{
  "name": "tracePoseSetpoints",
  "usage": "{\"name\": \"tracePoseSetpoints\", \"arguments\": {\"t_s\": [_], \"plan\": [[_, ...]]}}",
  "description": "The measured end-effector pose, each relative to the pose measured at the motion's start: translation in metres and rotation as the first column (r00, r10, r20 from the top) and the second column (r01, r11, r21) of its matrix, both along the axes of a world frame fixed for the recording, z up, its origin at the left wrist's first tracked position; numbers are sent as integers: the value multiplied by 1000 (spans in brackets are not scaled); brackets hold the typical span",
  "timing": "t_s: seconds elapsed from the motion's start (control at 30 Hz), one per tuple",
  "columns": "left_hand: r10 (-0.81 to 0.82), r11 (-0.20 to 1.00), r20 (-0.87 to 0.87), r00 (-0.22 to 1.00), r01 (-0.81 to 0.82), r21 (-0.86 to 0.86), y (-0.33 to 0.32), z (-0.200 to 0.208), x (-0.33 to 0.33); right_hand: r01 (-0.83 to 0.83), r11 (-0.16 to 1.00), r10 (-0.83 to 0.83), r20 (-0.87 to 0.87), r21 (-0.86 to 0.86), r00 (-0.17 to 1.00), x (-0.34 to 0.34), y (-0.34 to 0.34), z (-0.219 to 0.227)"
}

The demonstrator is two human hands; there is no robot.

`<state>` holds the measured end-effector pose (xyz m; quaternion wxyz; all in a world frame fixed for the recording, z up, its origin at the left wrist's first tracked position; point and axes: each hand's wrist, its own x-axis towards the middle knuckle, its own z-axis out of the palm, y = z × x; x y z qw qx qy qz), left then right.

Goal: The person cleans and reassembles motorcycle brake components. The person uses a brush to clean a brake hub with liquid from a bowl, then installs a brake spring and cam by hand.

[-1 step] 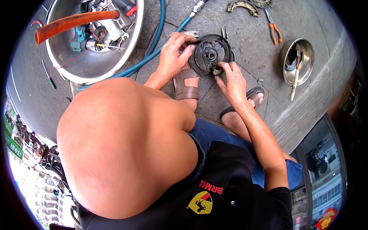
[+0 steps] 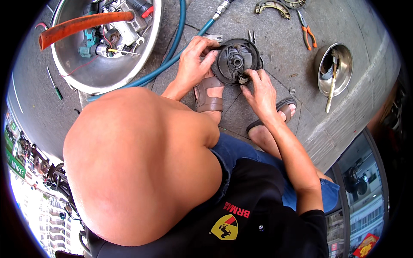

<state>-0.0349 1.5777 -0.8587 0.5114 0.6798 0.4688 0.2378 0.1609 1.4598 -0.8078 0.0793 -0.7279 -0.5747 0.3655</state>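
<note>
A round black drum brake plate with a raised hub hole stands over the pavement, between my sandalled feet. My left hand grips its left rim, the thumb on the near side and the fingers around the far edge. At the plate's lower right edge, the thumb and fingers of my right hand pinch a small dark metal part. That part touches the plate; whether it is seated in it I cannot tell. My raised bare knee hides much of my left forearm.
A large metal basin of tools and a drill stands left, an orange tube across it. Beside it runs a blue hose. Brake shoes, orange-handled pliers and a steel bowl with a brush lie right.
</note>
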Motion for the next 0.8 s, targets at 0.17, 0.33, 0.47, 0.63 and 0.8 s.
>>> {"name": "tracePoseSetpoints", "arguments": {"t_s": [0.17,0.33,0.47,0.63,0.8], "plan": [[6,1000,-23,1000,-7,-28,-1,-2,-3,0,1000,0,28,0,1000,-2,4,1],[11,1000,-18,1000,-11,13,-1,-10,-2,32,999,-32,26,8,999,-3,2,-1],[12,1000,-73,997,-12,4,-2,-7,-2,52,998,-52,-1,37,999,-5,3,1],[25,999,-102,994,-22,28,-3,-4,-2,54,998,-53,-13,40,998,-5,4,3],[24,1000,-113,993,-22,15,-4,-2,1,59,996,-57,-40,66,998,-1,3,4]]}}
